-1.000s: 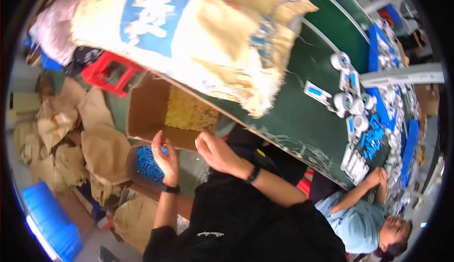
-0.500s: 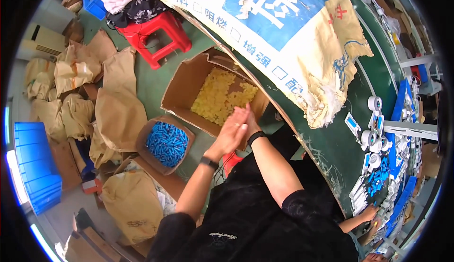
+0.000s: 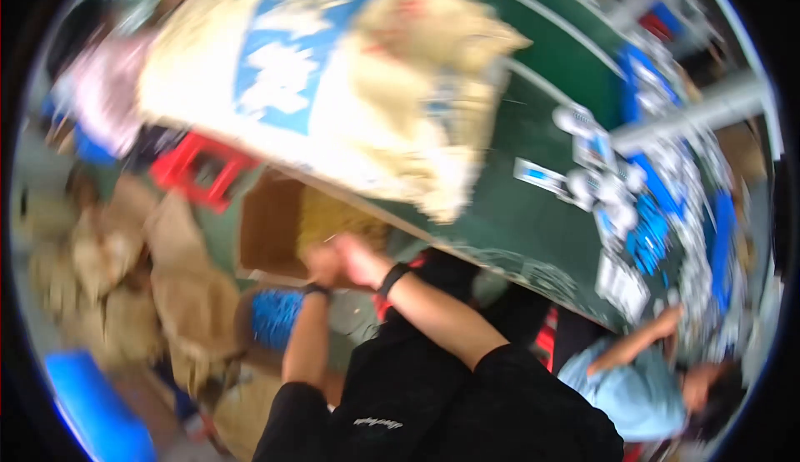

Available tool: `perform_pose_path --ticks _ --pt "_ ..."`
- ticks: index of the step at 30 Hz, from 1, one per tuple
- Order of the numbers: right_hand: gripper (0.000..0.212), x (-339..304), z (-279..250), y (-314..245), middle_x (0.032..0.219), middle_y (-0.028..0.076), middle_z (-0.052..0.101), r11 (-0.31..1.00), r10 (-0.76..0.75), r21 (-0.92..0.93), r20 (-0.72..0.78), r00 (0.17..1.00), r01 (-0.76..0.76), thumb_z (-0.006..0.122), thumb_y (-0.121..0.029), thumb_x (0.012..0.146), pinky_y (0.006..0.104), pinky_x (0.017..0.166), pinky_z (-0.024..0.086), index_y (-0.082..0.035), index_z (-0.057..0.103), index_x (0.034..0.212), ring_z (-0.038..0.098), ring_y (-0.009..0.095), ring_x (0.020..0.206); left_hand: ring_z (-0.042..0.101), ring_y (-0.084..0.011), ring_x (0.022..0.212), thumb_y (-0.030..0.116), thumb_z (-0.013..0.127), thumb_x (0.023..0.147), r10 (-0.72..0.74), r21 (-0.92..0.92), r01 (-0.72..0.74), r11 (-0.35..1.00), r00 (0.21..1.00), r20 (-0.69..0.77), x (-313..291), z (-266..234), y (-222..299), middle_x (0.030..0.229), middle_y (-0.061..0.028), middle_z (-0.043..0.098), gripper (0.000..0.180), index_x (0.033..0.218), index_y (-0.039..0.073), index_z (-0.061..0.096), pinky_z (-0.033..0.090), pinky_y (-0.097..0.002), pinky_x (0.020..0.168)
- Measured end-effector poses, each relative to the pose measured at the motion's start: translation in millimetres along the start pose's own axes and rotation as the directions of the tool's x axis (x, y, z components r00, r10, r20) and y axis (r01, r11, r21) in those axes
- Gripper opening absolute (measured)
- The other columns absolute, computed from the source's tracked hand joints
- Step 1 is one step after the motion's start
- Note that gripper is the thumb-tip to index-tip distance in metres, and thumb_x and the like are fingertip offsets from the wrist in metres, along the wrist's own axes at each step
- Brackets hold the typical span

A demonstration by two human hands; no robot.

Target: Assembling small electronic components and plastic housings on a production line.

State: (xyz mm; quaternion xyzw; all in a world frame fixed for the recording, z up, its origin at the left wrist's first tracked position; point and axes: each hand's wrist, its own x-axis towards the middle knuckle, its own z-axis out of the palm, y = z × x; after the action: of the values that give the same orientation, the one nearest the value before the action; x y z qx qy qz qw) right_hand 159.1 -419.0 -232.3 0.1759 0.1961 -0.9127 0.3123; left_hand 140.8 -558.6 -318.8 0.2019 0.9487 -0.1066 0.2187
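Head view: left hand (image 3: pixel 322 265) and right hand (image 3: pixel 362 262) are brought together, meeting or overlapping at the fingers, above the near edge of the carton (image 3: pixel 268 222). Motion blur obscures the fingers; how far each hand is open, and whether anything is held between them, cannot be told. Contact with the carton cannot be confirmed either. Each wrist carries a dark band (image 3: pixel 392 279). Yellow pieces (image 3: pixel 337 216) lie inside the carton, just beyond the hands, toward its far wall. The carton stands beside the near edge of the worktop (image 3: pixel 500 220). Blue pieces (image 3: pixel 277 316) fill a smaller box (image 3: pixel 245 319) near the carton's near left corner. A sack (image 3: pixel 400 95) lies along the worktop's near edge; white parts (image 3: pixel 593 183) lie toward its right end, near a co-worker's hand (image 3: pixel 667 320).
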Motion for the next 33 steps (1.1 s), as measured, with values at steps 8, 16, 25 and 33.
perform_pose_path --ticks 8,16,25,33 --pt "0.023 -295.6 148.8 -132.7 0.077 0.004 0.075 0.032 -0.402 -0.954 0.262 0.877 0.299 0.065 -0.025 0.1 0.0281 0.06 0.053 -0.003 0.073 0.1 0.071 0.012 0.067 0.068 -0.0372 0.063 0.024 0.067 0.097 -0.15 -0.745 -0.25 0.618 0.893 -0.424 -131.8 -232.5 36.7 0.071 -0.0192 0.068 0.023 0.089 0.004 0.074 0.052 -0.0418 0.058" --pt "0.019 -427.1 56.4 -193.2 0.086 0.006 0.071 0.283 -0.916 -0.954 -0.24 0.32 0.096 0.07 -0.018 0.096 0.0246 0.058 0.05 -0.001 0.07 0.105 0.063 0.009 0.066 0.054 -0.0365 0.129 0.014 0.08 0.083 0.314 -0.371 -0.778 0.506 0.567 -0.762 -83.2 -408.8 257.8 0.141 -0.0165 0.056 0.045 0.124 0.006 0.065 0.047 -0.0429 0.105" --pt "0.043 -402.9 13.9 -253.3 0.14 0.015 0.047 -0.394 -0.919 -0.86 0.372 0.13 -0.325 0.075 -0.004 0.08 0.0487 0.101 0.039 -0.008 0.066 0.122 0.046 0.037 0.125 0.056 -0.0353 0.119 0.016 0.084 0.075 0.54 -0.238 -0.797 0.555 0.564 -0.625 3.3 -402.9 283.4 0.125 -0.0132 0.062 0.046 0.116 0.003 0.067 0.045 -0.0428 0.105" --pt "0.021 -380.1 9.6 -248.3 0.135 0.012 0.049 -0.404 -0.914 -0.841 0.389 0.117 -0.359 0.077 -0.011 0.079 0.0513 0.102 0.034 -0.01 0.068 0.099 0.045 0.037 0.128 0.054 -0.0366 0.124 0.015 0.086 0.07 0.476 -0.175 -0.767 0.617 0.541 -0.693 -32.5 -406.9 268.3 0.131 -0.0136 0.06 0.051 0.116 0.004 0.067 0.044 -0.0447 0.105"
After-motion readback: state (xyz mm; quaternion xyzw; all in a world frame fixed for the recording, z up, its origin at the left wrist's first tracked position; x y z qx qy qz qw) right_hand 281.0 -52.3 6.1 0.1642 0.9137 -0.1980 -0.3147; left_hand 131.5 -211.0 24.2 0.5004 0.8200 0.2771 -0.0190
